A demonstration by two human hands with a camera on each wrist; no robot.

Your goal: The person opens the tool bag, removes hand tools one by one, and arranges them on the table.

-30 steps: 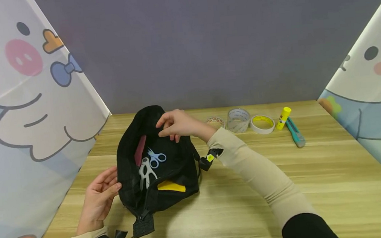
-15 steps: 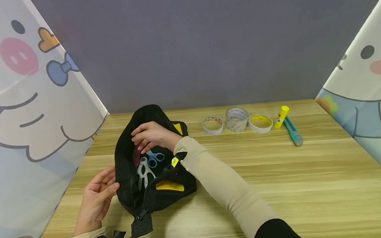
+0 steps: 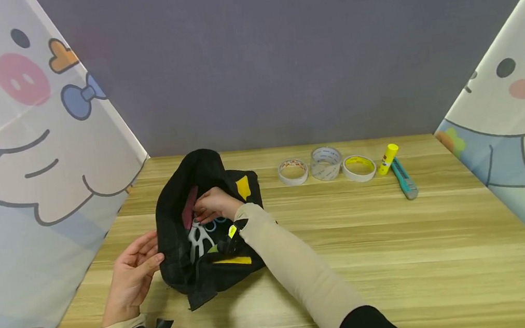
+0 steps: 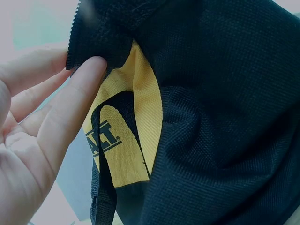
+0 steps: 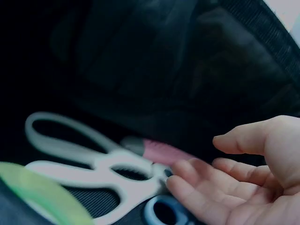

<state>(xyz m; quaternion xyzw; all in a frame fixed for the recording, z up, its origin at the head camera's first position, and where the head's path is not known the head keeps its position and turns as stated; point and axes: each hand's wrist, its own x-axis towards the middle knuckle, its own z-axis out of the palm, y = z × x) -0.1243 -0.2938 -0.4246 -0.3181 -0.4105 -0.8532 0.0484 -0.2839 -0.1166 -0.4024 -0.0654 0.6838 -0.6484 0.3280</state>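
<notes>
A black fabric bag (image 3: pixel 168 245) with yellow patches stands unzipped on the table. My left hand (image 3: pixel 131 274) pinches its left rim between thumb and fingers; the left wrist view shows the thumb (image 4: pixel 86 77) against the zipper edge. My right hand (image 3: pixel 218 203) reaches inside, its fingers loosely bent beside the white-grey scissors (image 5: pixel 133 180). Whether the fingertips touch these scissors I cannot tell. Under the hand lie blue-handled scissors (image 5: pixel 152 213), partly hidden. A pink item with a grey end (image 5: pixel 164 152) rests against the bag's wall, and a blurred yellow-green curved thing (image 5: pixel 47 197) is nearer the camera.
On the wooden table (image 3: pixel 392 257), to the right of the bag, stand a white tape roll (image 3: pixel 293 180), a clear tape roll (image 3: pixel 326 173) and another white roll with a yellow core (image 3: pixel 359 177). Beyond them are a yellow glue stick (image 3: pixel 387 159) and a teal utility knife (image 3: pixel 404 180).
My right hand has moved left and down into the bag, over the scissors. The bag's front flap has shifted slightly. My left hand keeps its hold on the rim.
</notes>
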